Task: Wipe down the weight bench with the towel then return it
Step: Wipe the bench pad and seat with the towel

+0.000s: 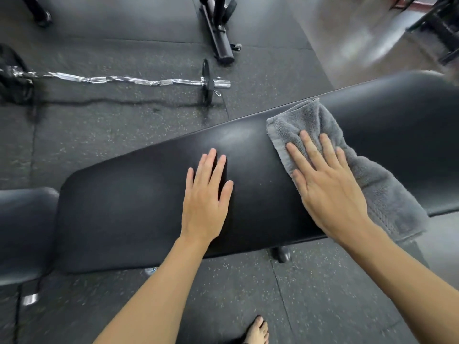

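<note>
Now: right hand [330, 192] flat on towel [301, 119]; left hand [206, 202] flat on bench [124, 207].

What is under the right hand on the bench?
The right hand presses flat on the grey towel, which lies on the bench pad. The pad beneath the towel is hidden.

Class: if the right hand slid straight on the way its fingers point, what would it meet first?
The right hand would first cross the rest of the grey towel, then bare bench pad up to its far edge; nothing else appears to block it.
</note>
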Available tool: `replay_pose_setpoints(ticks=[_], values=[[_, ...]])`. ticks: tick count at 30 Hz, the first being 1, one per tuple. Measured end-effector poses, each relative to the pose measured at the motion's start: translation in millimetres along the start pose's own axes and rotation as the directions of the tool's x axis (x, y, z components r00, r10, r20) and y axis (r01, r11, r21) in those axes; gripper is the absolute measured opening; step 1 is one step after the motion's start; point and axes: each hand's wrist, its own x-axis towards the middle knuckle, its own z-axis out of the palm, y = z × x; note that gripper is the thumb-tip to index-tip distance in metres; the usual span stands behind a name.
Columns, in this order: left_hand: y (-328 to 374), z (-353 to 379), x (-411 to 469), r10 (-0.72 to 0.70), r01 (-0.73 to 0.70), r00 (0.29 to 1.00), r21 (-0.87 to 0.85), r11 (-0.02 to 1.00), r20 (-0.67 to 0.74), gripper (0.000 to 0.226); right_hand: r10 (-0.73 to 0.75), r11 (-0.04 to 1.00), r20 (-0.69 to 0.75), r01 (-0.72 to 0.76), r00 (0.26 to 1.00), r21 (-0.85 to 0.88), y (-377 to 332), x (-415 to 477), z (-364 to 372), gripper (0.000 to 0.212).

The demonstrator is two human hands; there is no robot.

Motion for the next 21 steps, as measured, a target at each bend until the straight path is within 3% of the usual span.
replay_pose_setpoints(ticks=[3, 7, 12, 18, 21], values=[[-32.9, -9.9, -16.3, 0.004, -0.007, 0.998, 0.040, 0.999, 0.059, 0.060, -0.059, 0.998, 0.051, 0.061, 0.997, -0.031, -23.8, 5.7, 0.5, 0.058], [-43.5, -15.9, -18.1, 0.027, -0.030, 0.993, 0.027, 0.999, 0.118, 0.062, -0.102, 0.989, 0.093, 0.110, 0.991, -0.094, 6.3, 16.3, -14.2, 0.067], [-44.3, -14.9, -18.9, 0.022, -0.024, 0.994, 0.022, 0.999, 0.105, 0.061, -0.250, 0.964, 0.110, 0.258, 0.962, -0.070, 26.2, 22.1, -15.3, 0.064], [-44.3, -13.8, -20.0, 0.021, -0.022, 0.996, 0.018, 1.000, 0.089, 0.061, -0.253, 0.967, 0.093, 0.255, 0.963, -0.008, 6.8, 21.5, -6.8, 0.058], [-51.4, -16.5, -24.9, -0.049, 0.047, 0.997, 0.031, 0.998, 0.056, 0.063, -0.281, 0.958, 0.082, 0.284, 0.956, -0.029, -23.6, 18.7, 0.4, 0.057]])
